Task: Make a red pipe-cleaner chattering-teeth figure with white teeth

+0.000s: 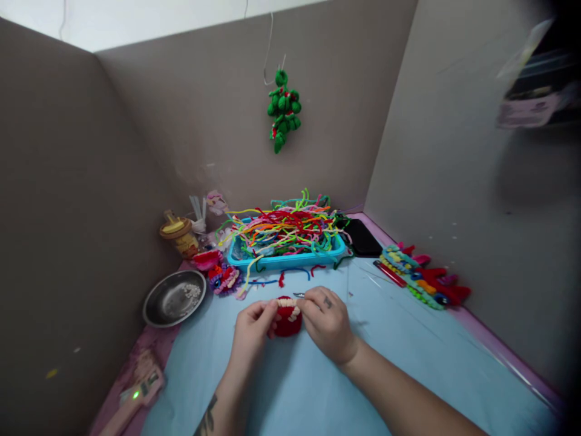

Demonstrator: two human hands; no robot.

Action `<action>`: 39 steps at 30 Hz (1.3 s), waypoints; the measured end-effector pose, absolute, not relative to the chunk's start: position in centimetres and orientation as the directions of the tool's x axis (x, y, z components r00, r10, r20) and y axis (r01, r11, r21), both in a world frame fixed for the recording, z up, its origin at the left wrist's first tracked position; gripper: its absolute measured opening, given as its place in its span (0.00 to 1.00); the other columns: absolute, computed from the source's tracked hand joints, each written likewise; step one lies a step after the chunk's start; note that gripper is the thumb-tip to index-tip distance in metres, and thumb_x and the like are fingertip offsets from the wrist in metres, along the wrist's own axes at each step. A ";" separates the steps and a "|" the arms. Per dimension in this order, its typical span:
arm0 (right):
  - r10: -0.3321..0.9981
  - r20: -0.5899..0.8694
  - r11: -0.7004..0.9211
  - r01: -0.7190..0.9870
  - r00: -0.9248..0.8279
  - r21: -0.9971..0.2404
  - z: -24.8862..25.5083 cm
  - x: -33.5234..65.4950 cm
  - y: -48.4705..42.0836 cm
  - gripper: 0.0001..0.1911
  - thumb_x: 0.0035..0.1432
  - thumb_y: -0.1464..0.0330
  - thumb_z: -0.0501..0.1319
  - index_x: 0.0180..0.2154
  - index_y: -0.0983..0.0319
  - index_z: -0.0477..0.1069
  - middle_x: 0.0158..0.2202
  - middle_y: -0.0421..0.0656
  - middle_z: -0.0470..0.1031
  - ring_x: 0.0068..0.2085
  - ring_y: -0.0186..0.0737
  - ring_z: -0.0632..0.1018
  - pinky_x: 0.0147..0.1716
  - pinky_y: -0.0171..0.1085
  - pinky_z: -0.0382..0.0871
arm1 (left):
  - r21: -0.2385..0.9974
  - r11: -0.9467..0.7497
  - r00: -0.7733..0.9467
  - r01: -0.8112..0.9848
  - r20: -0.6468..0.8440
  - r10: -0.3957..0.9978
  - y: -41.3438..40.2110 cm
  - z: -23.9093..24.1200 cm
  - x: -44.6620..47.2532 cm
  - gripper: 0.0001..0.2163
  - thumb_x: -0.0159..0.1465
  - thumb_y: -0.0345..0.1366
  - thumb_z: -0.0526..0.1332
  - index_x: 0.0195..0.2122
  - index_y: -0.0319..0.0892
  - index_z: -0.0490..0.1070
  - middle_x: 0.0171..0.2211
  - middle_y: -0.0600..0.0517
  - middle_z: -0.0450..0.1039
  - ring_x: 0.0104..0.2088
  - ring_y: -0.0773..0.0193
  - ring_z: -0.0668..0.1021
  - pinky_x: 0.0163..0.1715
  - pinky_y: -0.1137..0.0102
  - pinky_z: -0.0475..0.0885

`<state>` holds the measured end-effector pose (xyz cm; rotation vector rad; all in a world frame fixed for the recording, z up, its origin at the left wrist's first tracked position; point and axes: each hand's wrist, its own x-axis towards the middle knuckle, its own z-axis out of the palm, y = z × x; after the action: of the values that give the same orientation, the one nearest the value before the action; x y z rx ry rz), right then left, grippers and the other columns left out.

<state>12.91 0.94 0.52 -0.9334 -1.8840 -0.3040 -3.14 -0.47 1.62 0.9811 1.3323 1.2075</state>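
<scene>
- Blue table cover [290, 387]: spread beneath the fingers.
- Blue tray [290, 262]: beyond the fingers, heaped with loose yarn.
- Right hand [329, 321]: fingers together, apparently clamped on a slim tool [298, 295]; tip juts leftward past them, type unclear.
- Left hand [254, 324]: thumb and forefinger clamped on the red piece [287, 330], which sits between both hands' fingers.
- Cream strip [285, 303]: along the red piece's top, between the fingertips.
- Judgement: step in hand, working strip against red piece; next move calls for steady left pinch, precise right fingertips.
</scene>
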 end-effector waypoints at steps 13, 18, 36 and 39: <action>0.720 0.656 0.647 0.563 -0.226 -0.515 -0.6 12.4 1.0 0.11 0.56 0.72 0.57 0.43 0.62 0.67 0.39 0.47 0.71 0.40 0.42 0.73 0.39 0.39 0.69 | 0.999 0.031 -0.187 -0.017 -0.034 0.982 -0.3 1.7 -3.9 0.10 0.53 0.40 0.65 0.25 0.38 0.72 0.18 0.56 0.66 0.17 0.72 0.64 0.18 0.77 0.56; 0.760 0.616 0.607 0.568 -0.208 -0.556 -0.1 12.5 1.0 0.09 0.61 0.72 0.52 0.35 0.61 0.70 0.33 0.44 0.71 0.34 0.38 0.73 0.35 0.36 0.68 | 0.999 -0.035 -0.167 -0.024 0.031 0.985 -0.4 2.1 -3.7 0.10 0.51 0.40 0.67 0.31 0.39 0.75 0.27 0.50 0.75 0.28 0.64 0.73 0.29 0.73 0.67; 0.733 0.642 0.624 0.597 -0.223 -0.505 -0.1 12.6 1.0 0.07 0.61 0.71 0.55 0.34 0.61 0.72 0.33 0.44 0.71 0.35 0.40 0.72 0.36 0.38 0.66 | 0.992 -0.087 -0.207 0.090 0.104 0.973 -0.8 2.4 -3.7 0.10 0.56 0.42 0.63 0.25 0.40 0.71 0.22 0.55 0.69 0.23 0.68 0.68 0.24 0.75 0.61; 0.713 0.662 0.628 0.630 -0.231 -0.457 0.0 12.5 0.9 0.07 0.60 0.71 0.56 0.34 0.60 0.73 0.33 0.44 0.71 0.34 0.40 0.73 0.37 0.38 0.65 | 0.989 -0.073 -0.232 0.131 0.102 0.967 -0.9 2.4 -3.7 0.11 0.56 0.43 0.62 0.24 0.40 0.70 0.20 0.56 0.67 0.22 0.69 0.66 0.23 0.75 0.60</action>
<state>12.49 0.92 0.00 -1.0609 -1.9383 0.1152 -3.67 -0.89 2.41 1.2435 1.4366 1.3944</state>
